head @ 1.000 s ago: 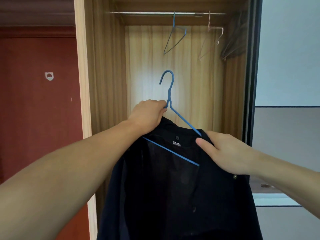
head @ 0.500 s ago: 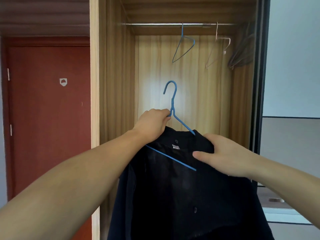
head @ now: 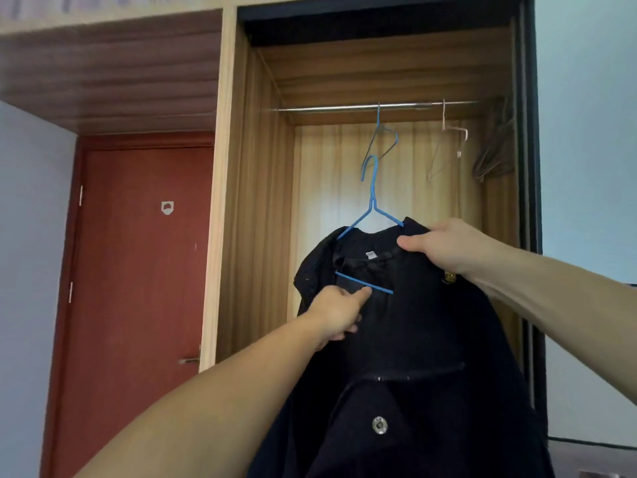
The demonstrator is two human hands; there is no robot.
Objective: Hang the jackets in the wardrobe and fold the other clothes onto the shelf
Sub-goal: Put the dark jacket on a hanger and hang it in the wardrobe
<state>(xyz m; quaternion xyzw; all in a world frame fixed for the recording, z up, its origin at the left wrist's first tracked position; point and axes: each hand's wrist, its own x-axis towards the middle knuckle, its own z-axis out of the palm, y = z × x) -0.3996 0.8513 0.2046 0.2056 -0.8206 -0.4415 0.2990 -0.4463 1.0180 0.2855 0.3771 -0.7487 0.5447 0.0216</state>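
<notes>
Head view: jacket (head: 406, 339) on the blue hanger (head: 374, 215), below the wardrobe rail (head: 344, 108). Right hand (head: 444, 246) pinches the shoulder, keeping fabric seated; left hand (head: 336, 310) grips cloth under the hanger's crossbar, likely steadying it. Hook free above both, ready for lifting.

I have only 1 camera, on my head; it looks forward and slightly up into the open wooden wardrobe (head: 248, 201), close.

Both forearms are bare, with no sleeves showing.
</notes>
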